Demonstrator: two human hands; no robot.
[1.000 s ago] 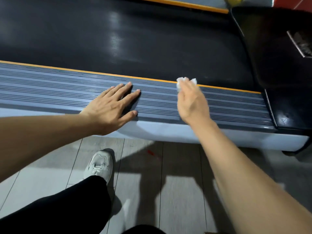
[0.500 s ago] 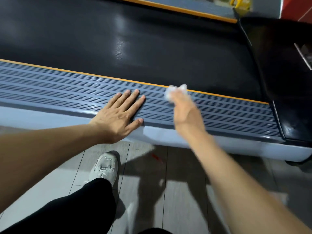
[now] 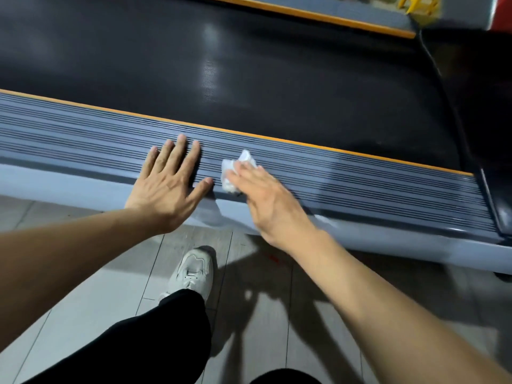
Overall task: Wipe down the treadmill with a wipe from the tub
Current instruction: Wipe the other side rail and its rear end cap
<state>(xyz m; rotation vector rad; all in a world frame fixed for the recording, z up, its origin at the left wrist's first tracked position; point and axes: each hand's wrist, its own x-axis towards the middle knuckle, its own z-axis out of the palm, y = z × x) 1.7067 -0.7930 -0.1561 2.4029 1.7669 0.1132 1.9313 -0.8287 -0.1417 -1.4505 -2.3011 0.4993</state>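
The treadmill lies across the view, with a black belt and a grey ribbed side rail edged in orange. My left hand rests flat on the near rail, fingers spread. Just to its right, my right hand presses a crumpled white wipe onto the ribbed rail with straight fingers; the wipe sticks out beyond the fingertips. The rail to the right of the wipe looks damp and shiny. The tub is out of view.
Grey floor tiles run along the near side of the treadmill. My white shoe and black trouser leg stand close to the rail. A black motor cover rises at the right end. Something yellow sits at the far top right.
My right hand has slid the wipe leftward and toward the rail's near edge, ending close to my left hand. The left hand stays planted on the rail.
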